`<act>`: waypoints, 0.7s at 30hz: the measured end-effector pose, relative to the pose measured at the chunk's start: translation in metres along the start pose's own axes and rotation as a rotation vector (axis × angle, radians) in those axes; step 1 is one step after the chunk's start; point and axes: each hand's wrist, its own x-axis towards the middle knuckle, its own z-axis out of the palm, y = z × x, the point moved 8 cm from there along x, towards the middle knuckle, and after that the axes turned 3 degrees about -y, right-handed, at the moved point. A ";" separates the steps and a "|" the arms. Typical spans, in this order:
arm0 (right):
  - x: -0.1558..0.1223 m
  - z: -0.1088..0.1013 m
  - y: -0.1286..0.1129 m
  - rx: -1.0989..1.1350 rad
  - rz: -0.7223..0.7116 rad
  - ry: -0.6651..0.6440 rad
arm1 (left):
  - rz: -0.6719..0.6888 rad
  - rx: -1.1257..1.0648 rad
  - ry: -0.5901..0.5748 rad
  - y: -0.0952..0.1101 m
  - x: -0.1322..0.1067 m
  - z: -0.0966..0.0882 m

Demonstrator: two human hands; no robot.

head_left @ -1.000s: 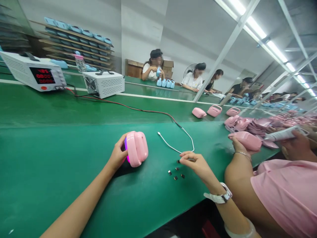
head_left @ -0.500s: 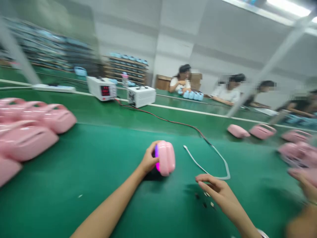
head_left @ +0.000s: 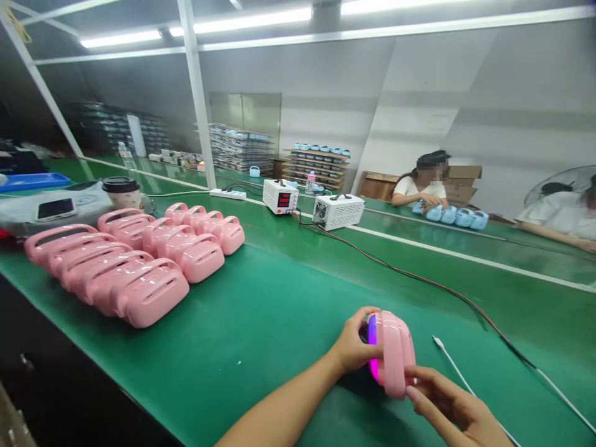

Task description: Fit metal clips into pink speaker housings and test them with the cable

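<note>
A pink plastic device [head_left: 395,357] with rounded edges and a glowing purple-magenta face stands tilted above the green mat. My left hand [head_left: 357,341] grips it, thumb on the near side and fingers over the top, beside the lit face. At its right edge are the fingertips of my right hand [head_left: 449,397], thumb and forefinger apart and seemingly touching the casing. Just right of the device, a white cable [head_left: 454,363] with a small plug lies on the mat, passing behind my right hand.
Rows of pink handled devices [head_left: 158,292] stand at the left. Behind them are a lidded cup [head_left: 121,191] and a phone [head_left: 56,209]. Farther back sit a power supply [head_left: 280,197], a white metal box [head_left: 339,211] and a red-black wire [head_left: 419,273]. A co-worker [head_left: 421,186] handles blue devices across the table.
The view has swung left, bringing more pink devices into sight. My right hand has come from above the mat to the edge of the device; my left hand still holds it.
</note>
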 end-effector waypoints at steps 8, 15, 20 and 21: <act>-0.008 0.021 -0.023 -0.110 -0.166 -0.053 | -0.020 0.023 -0.026 0.005 0.003 0.001; -0.005 0.026 -0.033 -0.016 -0.180 -0.039 | 0.000 0.048 -0.098 0.015 0.007 -0.001; 0.010 0.020 -0.033 0.094 -0.205 -0.055 | 0.007 0.065 -0.068 0.005 0.017 -0.011; 0.014 0.018 -0.032 0.127 -0.206 -0.074 | 0.011 0.097 -0.058 0.001 0.019 -0.013</act>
